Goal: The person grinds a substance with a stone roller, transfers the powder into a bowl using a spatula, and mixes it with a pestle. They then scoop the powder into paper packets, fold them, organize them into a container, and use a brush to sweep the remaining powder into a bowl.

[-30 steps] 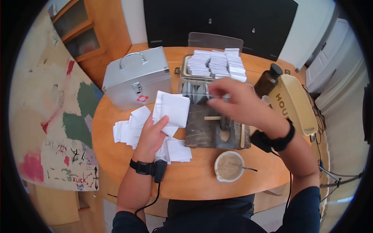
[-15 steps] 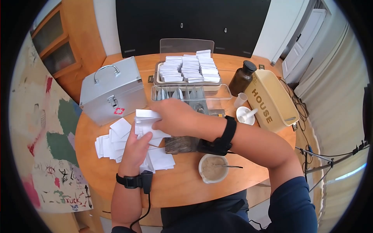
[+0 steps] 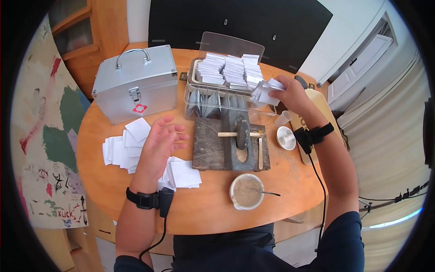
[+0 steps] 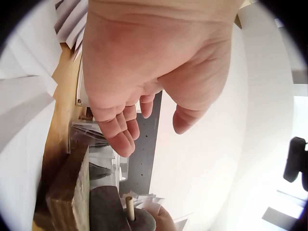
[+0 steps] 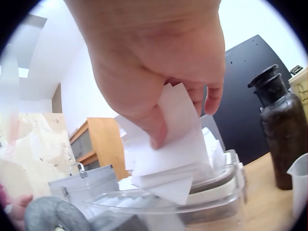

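My right hand (image 3: 295, 96) pinches a small fanned bunch of folded white paper packets (image 5: 168, 139) between thumb and fingers. The bunch hangs over the right end of a clear plastic divided box (image 3: 217, 102), which has grey-white pouches upright in its left part. My left hand (image 3: 159, 144) is raised with relaxed, spread fingers and holds nothing. Below it, loose white packets (image 3: 185, 174) lie on the table, and more white packets (image 3: 123, 149) spread to its left. Behind the clear box, a lidded container (image 3: 195, 76) is filled with rows of upright white packets.
A stone wheel (image 3: 243, 135) with a wooden handle sits in a trough on a dark board (image 3: 208, 152). In front is a bowl (image 3: 247, 199) of tan powder with a spoon. A silver case (image 3: 136, 86) stands left; a white mortar (image 3: 286, 138), plastic cup (image 3: 283, 119) and brown bottle (image 5: 284, 130) stand right.
The packets passed from my left hand to my right, which carried them rightward to the clear box's right end. My left hand has let go and relaxed its fingers.
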A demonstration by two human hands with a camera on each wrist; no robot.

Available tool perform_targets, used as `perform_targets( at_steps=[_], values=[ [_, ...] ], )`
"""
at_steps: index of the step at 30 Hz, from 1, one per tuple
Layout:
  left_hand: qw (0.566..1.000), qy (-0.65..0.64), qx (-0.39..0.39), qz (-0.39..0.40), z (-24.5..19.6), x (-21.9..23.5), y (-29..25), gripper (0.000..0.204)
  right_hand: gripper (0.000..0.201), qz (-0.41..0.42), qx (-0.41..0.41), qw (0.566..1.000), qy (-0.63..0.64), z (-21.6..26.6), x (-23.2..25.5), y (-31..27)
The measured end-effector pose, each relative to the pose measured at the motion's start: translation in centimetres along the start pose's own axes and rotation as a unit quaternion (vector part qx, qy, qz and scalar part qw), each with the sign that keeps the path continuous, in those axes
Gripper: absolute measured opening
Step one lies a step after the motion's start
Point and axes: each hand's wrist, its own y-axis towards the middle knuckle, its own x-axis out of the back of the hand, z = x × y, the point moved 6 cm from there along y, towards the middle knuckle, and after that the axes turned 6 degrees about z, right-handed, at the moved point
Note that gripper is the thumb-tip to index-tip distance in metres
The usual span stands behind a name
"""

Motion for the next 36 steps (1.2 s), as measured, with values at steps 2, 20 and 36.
perform_targets(
  at_steps=[2, 20, 36],
  values=[
    [1.000, -0.006, 0.006, -0.005, 0.0, 0.1, 0.0, 0.041, 0.023, 0.005, -0.006, 0.999, -0.039, -0.6, -0.1, -0.2],
    [0.993, -0.073, -0.087, 0.008, -0.6, -1.8, -0.2, 0.069, 0.035, 0.131, 0.067, 0.892, 0.427, 14.7, -9.6, -4.4],
    [0.988, 0.112, -0.007, 0.110, -2.8, -7.3, -5.6, 0.078, 0.037, 0.060, 0.070, 0.916, 0.390, 11.9, -13.3, -16.5]
  ],
)
